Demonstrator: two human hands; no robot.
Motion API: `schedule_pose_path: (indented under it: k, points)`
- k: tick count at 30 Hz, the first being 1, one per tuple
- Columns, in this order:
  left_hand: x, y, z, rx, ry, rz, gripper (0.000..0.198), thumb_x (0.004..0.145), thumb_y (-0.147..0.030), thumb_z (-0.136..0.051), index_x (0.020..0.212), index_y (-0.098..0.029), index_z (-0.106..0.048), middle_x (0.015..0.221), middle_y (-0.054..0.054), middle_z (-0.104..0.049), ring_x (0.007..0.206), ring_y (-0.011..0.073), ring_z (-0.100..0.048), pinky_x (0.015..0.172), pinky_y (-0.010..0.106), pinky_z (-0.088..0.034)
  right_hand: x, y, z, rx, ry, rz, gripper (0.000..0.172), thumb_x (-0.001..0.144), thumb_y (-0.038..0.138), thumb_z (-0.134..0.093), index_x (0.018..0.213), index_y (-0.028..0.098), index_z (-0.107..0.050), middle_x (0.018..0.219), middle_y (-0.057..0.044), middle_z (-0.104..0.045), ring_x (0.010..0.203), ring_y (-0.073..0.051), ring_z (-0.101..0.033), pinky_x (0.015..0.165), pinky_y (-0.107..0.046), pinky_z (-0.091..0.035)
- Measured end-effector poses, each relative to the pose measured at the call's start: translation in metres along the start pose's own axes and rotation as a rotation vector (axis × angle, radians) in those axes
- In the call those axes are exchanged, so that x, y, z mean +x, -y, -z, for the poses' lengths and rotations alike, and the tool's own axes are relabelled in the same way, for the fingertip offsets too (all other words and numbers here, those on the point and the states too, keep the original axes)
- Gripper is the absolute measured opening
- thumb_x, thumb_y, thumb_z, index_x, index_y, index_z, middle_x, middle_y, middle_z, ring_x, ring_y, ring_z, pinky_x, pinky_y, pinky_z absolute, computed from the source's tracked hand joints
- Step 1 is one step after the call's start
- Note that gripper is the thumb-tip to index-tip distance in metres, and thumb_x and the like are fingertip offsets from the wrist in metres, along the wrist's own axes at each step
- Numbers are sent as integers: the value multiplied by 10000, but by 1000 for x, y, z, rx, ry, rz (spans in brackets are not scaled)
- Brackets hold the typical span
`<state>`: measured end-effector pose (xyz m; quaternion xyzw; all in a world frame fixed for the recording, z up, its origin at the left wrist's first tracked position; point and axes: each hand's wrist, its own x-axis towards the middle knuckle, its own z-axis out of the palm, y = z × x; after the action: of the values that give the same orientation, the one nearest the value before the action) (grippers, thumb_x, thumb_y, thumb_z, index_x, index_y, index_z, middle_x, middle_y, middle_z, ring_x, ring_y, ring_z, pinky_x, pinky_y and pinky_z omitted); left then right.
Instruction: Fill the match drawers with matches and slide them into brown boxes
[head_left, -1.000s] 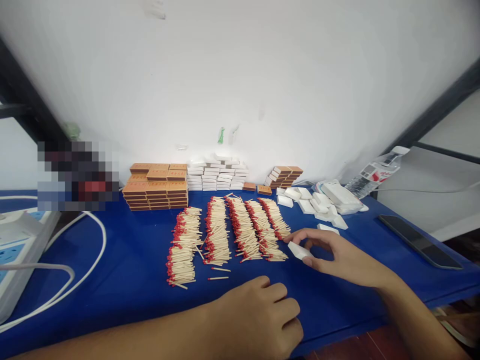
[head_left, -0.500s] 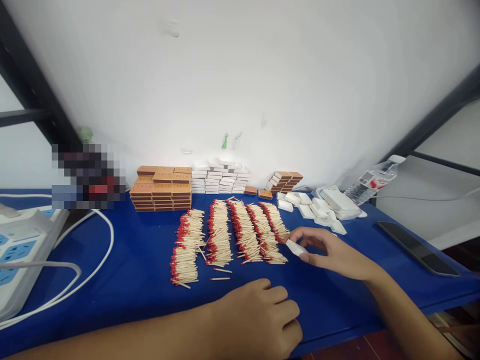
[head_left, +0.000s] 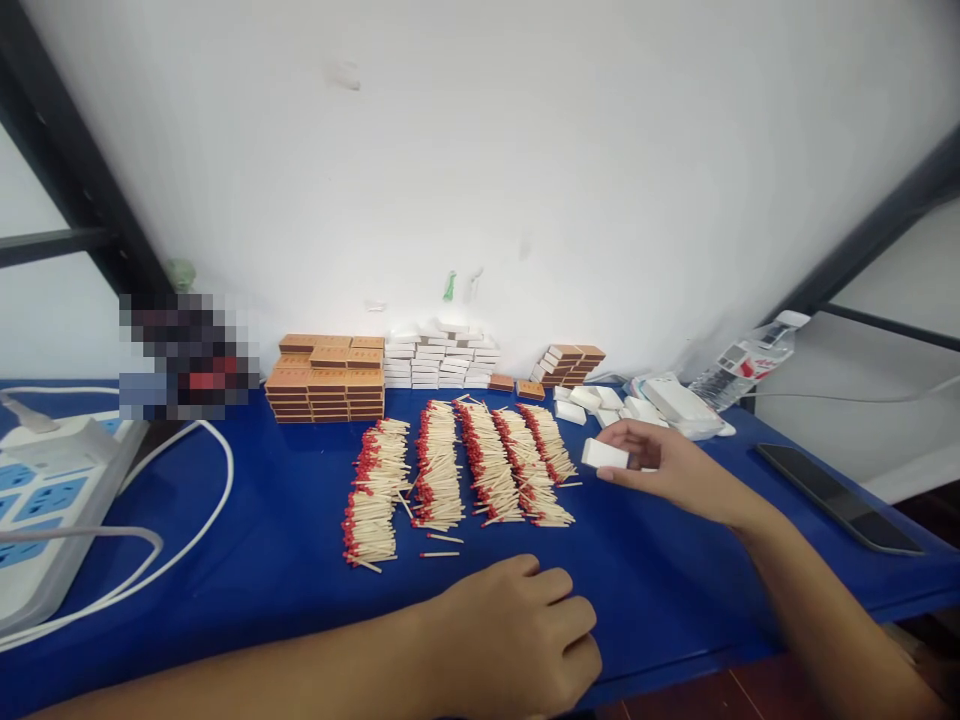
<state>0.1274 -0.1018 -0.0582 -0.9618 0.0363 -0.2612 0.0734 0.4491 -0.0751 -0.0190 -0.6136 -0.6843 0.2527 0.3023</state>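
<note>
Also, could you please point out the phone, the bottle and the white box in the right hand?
Phone (head_left: 838, 498): head view, on the middle of its dark screen.
Bottle (head_left: 748, 366): head view, on its label.
White box (head_left: 605, 454): head view, on its exposed white side.

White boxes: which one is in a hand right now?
The white box pinched between thumb and fingers of the right hand. The others sit either among the loose white boxes beyond that hand or in the white stack by the wall.
</note>
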Motion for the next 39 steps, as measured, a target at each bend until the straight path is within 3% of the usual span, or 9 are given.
schedule_pose_path:
  k: [5,9,15,22,26,29,31,35,39]
  points:
    - [0,-1,-1,-7,0,1,110,939,-230,-677,887,-147,-626,839,36,-497,751,189,-474,591,343,-319,19,-24,4,-356,-262,76,481,869,660,-715,1074,224,-705,966,-87,-743,791,-271,-675,710,-402,-535]
    - [-1,-1,-4,17,-18,-3,129,931,-239,-697,871,-149,-625,826,31,-467,748,191,-475,588,336,-310,23,-20,-5,-479,-176,285,298,980,529,-638,977,252,-747,990,-86,-767,915,-291,-695,824,-433,-536]
    - [-2,0,-8,14,-71,17,113,940,-201,-688,863,-144,-627,812,19,-449,738,185,-469,595,334,-309,20,-21,-14,-609,-109,437,298,1055,438,-560,1011,228,-767,1036,-106,-762,1003,-296,-679,909,-465,-548]
    - [-1,1,-7,-35,-96,21,106,939,-180,-700,865,-148,-631,814,8,-472,735,182,-472,593,322,-310,41,-17,-8,-787,-208,430,415,1083,434,-441,1005,203,-777,1074,-150,-743,988,-304,-697,884,-454,-558]
    - [-1,1,-10,-30,-118,35,126,942,-205,-708,854,-148,-638,805,5,-472,726,179,-465,594,324,-313,92,6,-10,-736,-108,381,290,1043,349,-497,1110,200,-736,1100,-131,-758,906,-266,-715,798,-383,-547]
    - [-1,2,-14,-26,-137,29,140,935,-220,-724,850,-151,-638,797,1,-471,720,177,-459,591,324,-304,137,18,-18,-832,61,285,323,1011,306,-529,1243,154,-695,1215,-169,-752,1072,-306,-707,861,-385,-520]
    - [-2,2,-18,-22,-157,22,142,933,-214,-727,845,-157,-632,793,0,-475,722,177,-460,584,322,-287,159,21,-24,-902,144,224,319,997,296,-547,1225,132,-697,1195,-184,-761,1064,-320,-713,809,-371,-505]
    - [-3,2,-29,-31,-199,31,196,950,-213,-715,799,-177,-596,785,-7,-487,714,169,-447,567,322,-257,177,25,-29,-945,204,186,191,934,262,-597,979,143,-739,978,-158,-788,841,-288,-723,659,-338,-440]
    - [-4,4,-37,-44,-221,46,227,966,-217,-707,775,-176,-591,782,-18,-504,712,154,-439,564,314,-269,177,39,-26,-965,115,244,232,896,304,-615,1035,157,-728,1047,-158,-774,928,-304,-700,707,-344,-426]
